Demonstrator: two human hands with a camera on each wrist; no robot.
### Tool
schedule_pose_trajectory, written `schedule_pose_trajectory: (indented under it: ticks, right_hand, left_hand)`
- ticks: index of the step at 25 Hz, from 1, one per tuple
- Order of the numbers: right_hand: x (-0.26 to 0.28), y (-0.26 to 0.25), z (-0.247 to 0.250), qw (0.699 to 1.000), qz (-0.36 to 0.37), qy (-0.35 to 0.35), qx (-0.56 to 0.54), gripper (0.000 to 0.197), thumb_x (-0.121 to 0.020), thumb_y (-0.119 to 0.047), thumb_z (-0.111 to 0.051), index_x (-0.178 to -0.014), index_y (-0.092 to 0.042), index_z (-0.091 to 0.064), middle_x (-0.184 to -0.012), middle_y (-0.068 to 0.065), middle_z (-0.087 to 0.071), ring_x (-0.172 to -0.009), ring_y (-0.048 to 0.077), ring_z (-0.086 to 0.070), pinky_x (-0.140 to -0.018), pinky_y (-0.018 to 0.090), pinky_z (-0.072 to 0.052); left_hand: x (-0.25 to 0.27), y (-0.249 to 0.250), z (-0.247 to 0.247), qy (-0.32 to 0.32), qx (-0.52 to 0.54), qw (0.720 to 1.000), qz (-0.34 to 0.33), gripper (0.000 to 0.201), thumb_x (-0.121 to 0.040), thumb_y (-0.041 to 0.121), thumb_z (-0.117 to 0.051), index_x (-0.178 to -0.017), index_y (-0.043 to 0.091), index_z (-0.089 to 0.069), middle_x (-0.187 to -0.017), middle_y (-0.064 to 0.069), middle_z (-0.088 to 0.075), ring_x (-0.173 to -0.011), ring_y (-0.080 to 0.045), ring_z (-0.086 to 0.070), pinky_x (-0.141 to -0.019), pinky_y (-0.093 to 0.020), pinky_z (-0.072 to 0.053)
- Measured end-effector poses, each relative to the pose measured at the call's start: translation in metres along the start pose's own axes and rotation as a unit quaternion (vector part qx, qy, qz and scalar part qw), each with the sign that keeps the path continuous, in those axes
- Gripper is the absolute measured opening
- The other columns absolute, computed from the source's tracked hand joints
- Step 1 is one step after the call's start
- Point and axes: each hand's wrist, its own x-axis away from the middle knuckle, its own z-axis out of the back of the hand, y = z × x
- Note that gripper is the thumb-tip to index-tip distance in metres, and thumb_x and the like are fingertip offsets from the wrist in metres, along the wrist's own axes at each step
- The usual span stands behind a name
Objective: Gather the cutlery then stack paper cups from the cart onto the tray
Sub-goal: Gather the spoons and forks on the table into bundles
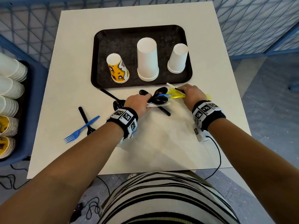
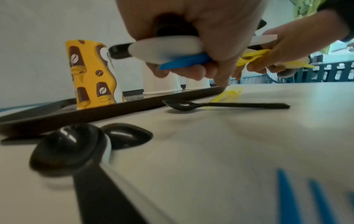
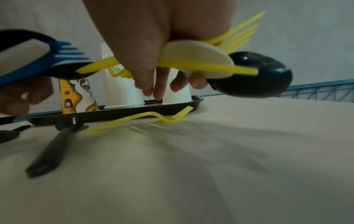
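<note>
A black tray [image 1: 103,46] on the white table carries three upside-down cup stacks: a yellow patterned one [image 1: 118,70], a tall white one [image 1: 147,60] and a shorter white one [image 1: 177,59]. Just in front of the tray, my left hand [image 1: 145,98] grips a bundle of black spoons [image 1: 159,100], a white utensil and a blue fork [image 2: 184,62]. My right hand [image 1: 186,91] grips yellow forks [image 3: 201,66], a white spoon and a black spoon [image 3: 254,78]. The two bundles meet between the hands. A yellow fork [image 3: 153,117] lies on the table under the right hand.
Loose cutlery lies on the table: a blue fork [image 1: 82,129] across a black spoon [image 1: 85,120] at the left, and black spoons [image 1: 113,98] by the tray's front edge. A blue cart [image 1: 37,94] at the left holds cup stacks [image 1: 9,88]. A blue mesh fence stands behind the table.
</note>
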Motion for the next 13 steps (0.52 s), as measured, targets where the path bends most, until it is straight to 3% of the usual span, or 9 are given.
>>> schedule_pose_trajectory:
  ticks: [5, 8, 10, 13]
  right_hand:
    - [-0.019, 0.001, -0.013, 0.996, 0.048, -0.052, 0.056, 0.049, -0.09, -0.002, -0.037, -0.134, -0.022, -0.044, -0.142, -0.001, -0.044, -0.122, 0.03, -0.036, -0.098, 0.042, -0.043]
    - [-0.017, 0.006, -0.017, 0.989, 0.049, -0.068, 0.126, 0.043, -0.091, -0.006, -0.037, -0.131, -0.019, -0.046, -0.132, 0.006, -0.05, -0.121, 0.033, -0.038, -0.093, 0.043, -0.042]
    - [-0.014, 0.009, -0.018, 0.983, 0.046, -0.065, 0.163, 0.038, -0.091, -0.007, -0.038, -0.126, -0.017, -0.048, -0.127, 0.007, -0.053, -0.12, 0.032, -0.04, -0.093, 0.042, -0.039]
    - [-0.012, 0.01, -0.018, 0.983, 0.033, -0.061, 0.169, 0.033, -0.089, -0.007, -0.037, -0.119, -0.012, -0.051, -0.125, 0.01, -0.055, -0.12, 0.032, -0.042, -0.097, 0.041, -0.034]
  left_hand:
    - [-0.018, 0.001, 0.0, -0.029, -0.013, 0.998, -0.047, 0.048, -0.089, 0.011, -0.05, -0.133, 0.027, -0.044, -0.137, -0.006, -0.036, -0.095, -0.037, -0.059, -0.084, -0.042, -0.045]
    - [-0.018, 0.004, -0.004, -0.036, -0.048, 0.997, -0.04, 0.035, -0.091, 0.014, -0.047, -0.125, 0.02, -0.053, -0.135, -0.008, -0.038, -0.098, -0.036, -0.058, -0.083, -0.041, -0.044]
    - [-0.018, 0.006, -0.006, -0.03, -0.064, 0.997, -0.035, 0.029, -0.092, 0.015, -0.045, -0.119, 0.014, -0.056, -0.133, -0.008, -0.041, -0.108, -0.032, -0.053, -0.086, -0.04, -0.042]
    - [-0.017, 0.009, -0.009, -0.041, -0.097, 0.994, -0.03, 0.033, -0.094, 0.011, -0.037, -0.123, 0.011, -0.053, -0.134, -0.008, -0.044, -0.123, -0.028, -0.04, -0.092, -0.038, -0.039]
